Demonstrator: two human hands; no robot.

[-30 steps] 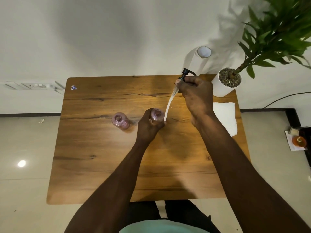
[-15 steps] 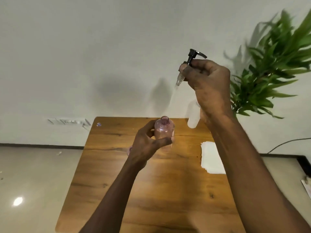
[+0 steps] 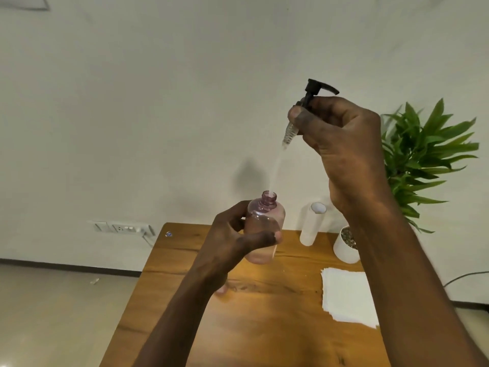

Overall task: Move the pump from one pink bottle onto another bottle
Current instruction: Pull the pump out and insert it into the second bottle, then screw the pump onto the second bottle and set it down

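My left hand (image 3: 235, 242) grips a clear pink bottle (image 3: 264, 223) and holds it upright above the wooden table (image 3: 264, 313). The bottle's neck is open. My right hand (image 3: 341, 144) holds the black pump (image 3: 312, 94) by its collar, high up and to the right of the bottle. The pump's white dip tube (image 3: 275, 170) hangs down at a slant, and its lower tip sits at the bottle's mouth. A small pink patch of the second bottle (image 3: 221, 289) shows just behind my left forearm, near the table.
A white cylinder (image 3: 312, 225) and a white pot (image 3: 344, 247) with a green plant (image 3: 423, 160) stand at the table's far right. A white folded cloth (image 3: 346, 295) lies on the right side. A wall socket strip (image 3: 121, 229) is left of the table.
Both hands have risen and the view has tilted up. The pump's tube, first beside the bottle on the table, then lifted clear of it, now has its tip at the bottle's mouth.
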